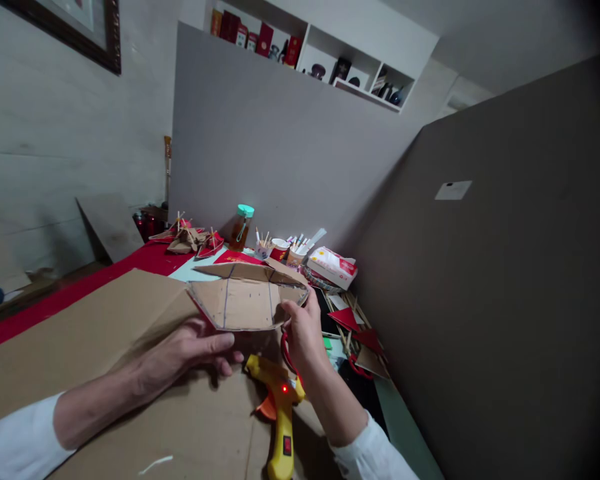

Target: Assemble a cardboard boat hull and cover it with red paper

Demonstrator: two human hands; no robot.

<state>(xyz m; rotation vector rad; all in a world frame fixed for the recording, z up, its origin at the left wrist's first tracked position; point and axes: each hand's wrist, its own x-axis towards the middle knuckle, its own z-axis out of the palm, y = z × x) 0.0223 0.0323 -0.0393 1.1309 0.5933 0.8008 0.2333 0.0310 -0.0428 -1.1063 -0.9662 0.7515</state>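
A folded cardboard boat hull [245,300], marked with pencil lines, is lifted a little above a large cardboard sheet [95,347]. My right hand [303,330] pinches its right end, fingers closed on the edge. My left hand [195,347] reaches under its lower left side with fingers stretched out, touching the underside. A yellow glue gun [280,413] with an orange trigger and a lit red light lies on the sheet just below both hands.
Finished cardboard boats with red sails [190,240] sit at the back beside a jar with a teal lid [241,228], cups of sticks [280,250] and a tissue pack [335,265]. Red paper triangles [350,323] lie to the right. Grey partition boards [480,267] stand behind and right.
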